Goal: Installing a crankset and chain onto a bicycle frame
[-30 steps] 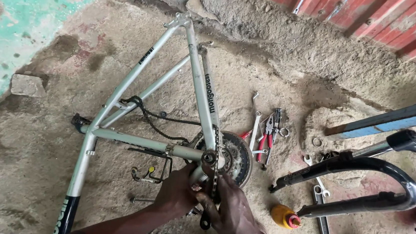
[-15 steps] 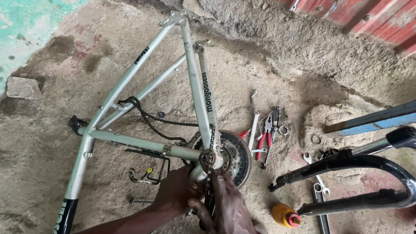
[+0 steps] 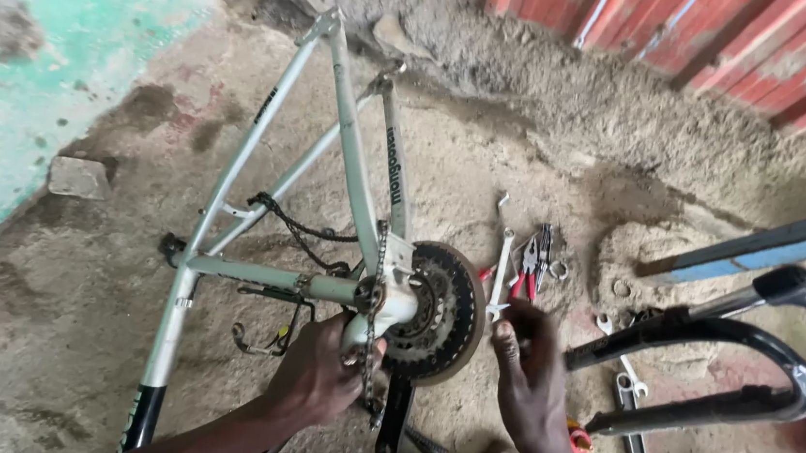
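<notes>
A pale grey-green bicycle frame (image 3: 351, 154) stands on a dirt floor, its chainring (image 3: 442, 314) and black crank arm (image 3: 396, 416) facing me. My left hand (image 3: 317, 379) grips the frame at the bottom bracket, beside a short hanging length of chain (image 3: 372, 331). My right hand (image 3: 531, 379) is off the frame with fingers spread, reaching over the ground toward a silver spanner (image 3: 501, 274) and red-handled pliers (image 3: 525, 271). It holds nothing.
A black bicycle fork (image 3: 701, 379) and a blue bar (image 3: 761, 243) lie at the right. More spanners (image 3: 627, 387) lie on the dirt near them. A stone (image 3: 80, 177) sits by the green wall (image 3: 42, 20). Red corrugated sheeting (image 3: 692, 38) stands behind.
My right hand has left the bottom bracket and moved right toward the tools on the ground. The left hand stays on the frame. The view has moved closer.
</notes>
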